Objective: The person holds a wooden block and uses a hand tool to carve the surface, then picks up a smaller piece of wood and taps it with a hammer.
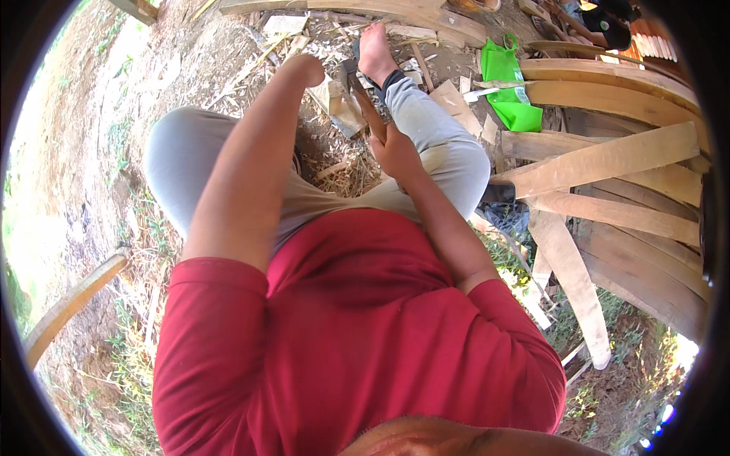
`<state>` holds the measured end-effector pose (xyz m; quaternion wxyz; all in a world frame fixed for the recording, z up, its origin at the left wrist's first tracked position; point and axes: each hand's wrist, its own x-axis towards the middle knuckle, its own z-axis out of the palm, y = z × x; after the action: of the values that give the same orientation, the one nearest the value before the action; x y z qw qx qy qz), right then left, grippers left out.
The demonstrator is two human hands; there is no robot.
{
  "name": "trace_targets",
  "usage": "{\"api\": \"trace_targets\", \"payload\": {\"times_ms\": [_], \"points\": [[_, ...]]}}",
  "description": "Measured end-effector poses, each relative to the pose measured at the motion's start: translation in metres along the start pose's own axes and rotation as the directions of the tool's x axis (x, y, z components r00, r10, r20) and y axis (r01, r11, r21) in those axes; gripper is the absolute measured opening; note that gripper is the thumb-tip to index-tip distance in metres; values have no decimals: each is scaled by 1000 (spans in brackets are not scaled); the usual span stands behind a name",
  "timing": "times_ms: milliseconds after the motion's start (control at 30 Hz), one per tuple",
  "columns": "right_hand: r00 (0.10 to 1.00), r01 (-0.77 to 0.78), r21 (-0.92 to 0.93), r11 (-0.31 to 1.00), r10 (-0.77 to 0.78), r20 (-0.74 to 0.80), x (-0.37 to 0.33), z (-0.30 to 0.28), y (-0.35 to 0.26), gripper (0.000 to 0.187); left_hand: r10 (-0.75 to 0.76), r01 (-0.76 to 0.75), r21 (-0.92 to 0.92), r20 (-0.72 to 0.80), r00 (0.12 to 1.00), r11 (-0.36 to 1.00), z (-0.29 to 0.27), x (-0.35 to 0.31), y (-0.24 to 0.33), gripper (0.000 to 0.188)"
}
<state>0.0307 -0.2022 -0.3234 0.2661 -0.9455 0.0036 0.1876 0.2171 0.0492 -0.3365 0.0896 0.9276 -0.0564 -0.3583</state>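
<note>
My right hand (397,156) is closed around the wooden handle of an axe-like tool (369,111), whose dark metal head points away from me, close to my bare foot (375,53). Ahead and to the left, my left hand (307,72) bends down at the wrist, and its fingers are hidden. Just beside and below it a pale block of wood (346,115) stands tilted between my legs. Whether the left hand touches that block cannot be made out.
Wood chips and shavings (334,176) litter the ground between my legs. A bright green bag (511,87) lies to the right, by a stack of curved planks (608,163). Another curved piece of wood (80,300) is at the left. A person (601,26) sits at the far right.
</note>
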Motion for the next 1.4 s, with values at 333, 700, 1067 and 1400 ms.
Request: {"api": "trace_targets", "payload": {"times_ms": [333, 700, 1067, 1400], "points": [[998, -37, 25, 999, 36, 59, 3, -10, -6, 40, -294, 182, -946, 100, 951, 269, 100, 23, 10, 22], [996, -52, -29, 998, 54, 77, 19, -16, -24, 40, -264, 305, -952, 293, 919, 4, 89, 21, 19, 16], [997, -22, -16, 1000, 23, 75, 26, -18, -23, 41, -216, 277, -961, 275, 937, -23, 109, 46, 2, 14], [1000, 11, -22, 1000, -11, 23, 19, -13, -20, 42, -228, 284, -956, 260, 938, 76, 108, 46, 2, 14]]}}
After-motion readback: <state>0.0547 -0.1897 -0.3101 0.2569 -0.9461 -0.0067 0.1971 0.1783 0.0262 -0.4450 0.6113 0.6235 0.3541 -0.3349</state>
